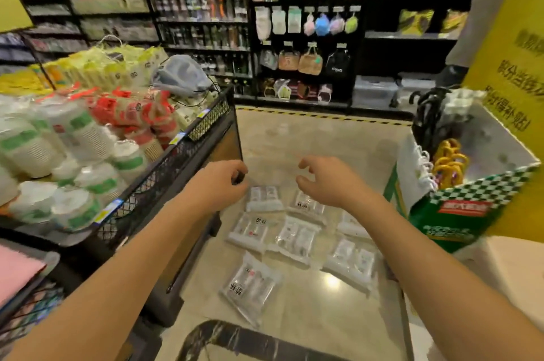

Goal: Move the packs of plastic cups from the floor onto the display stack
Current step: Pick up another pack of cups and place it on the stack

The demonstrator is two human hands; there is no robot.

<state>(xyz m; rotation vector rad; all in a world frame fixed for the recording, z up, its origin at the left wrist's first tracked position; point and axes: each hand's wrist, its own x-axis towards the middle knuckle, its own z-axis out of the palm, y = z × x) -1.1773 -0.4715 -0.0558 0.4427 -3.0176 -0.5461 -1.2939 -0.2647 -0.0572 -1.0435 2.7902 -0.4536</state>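
Note:
Several clear packs of plastic cups lie flat on the shiny floor, among them one at the far left (264, 198), one in the middle (295, 238) and one nearest me (250, 287). The display stack (73, 137) on my left is a black mesh-sided bin piled with white, green-labelled and red-labelled cup packs. My left hand (219, 181) hovers above the far-left pack with fingers curled and nothing visible in it. My right hand (323, 181) hangs over the packs, fingers spread and empty.
The bin's mesh rail (182, 154) runs close beside my left arm. A green checkered carton (471, 207) with yellow hooks and a yellow sign stand at my right. A dark curved bar (235, 337) crosses the floor by my feet. Black shelves (306, 37) line the back.

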